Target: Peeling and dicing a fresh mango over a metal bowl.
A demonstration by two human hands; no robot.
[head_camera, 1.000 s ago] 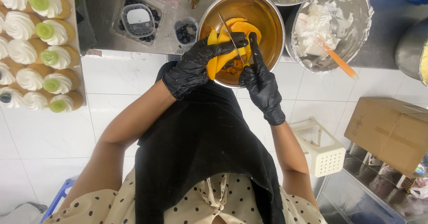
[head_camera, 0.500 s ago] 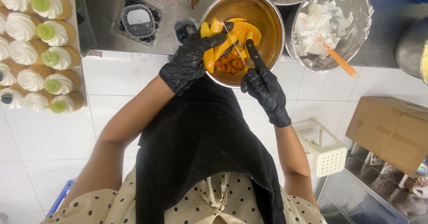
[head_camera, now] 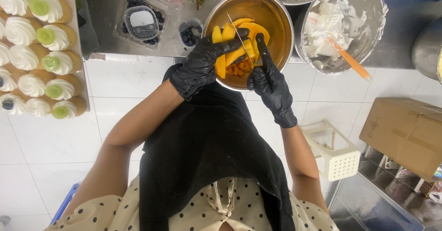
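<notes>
Both hands wear black gloves over a steel bowl at the counter's edge. My left hand grips an orange mango piece, cut into strips, above the bowl. A thin knife lies across that piece, held in my right hand with the forefinger stretched along the handle. Small orange mango cubes sit in the bottom of the bowl.
A second steel bowl with white cream and an orange spatula stands to the right. Cream-topped pastries with green slices fill a tray at the left. Blueberry tubs sit behind. A cardboard box and white basket rest on the floor.
Both hands and the mango piece have lifted a little and shifted left over the bowl. The knife now lies across the fruit at a steeper angle.
</notes>
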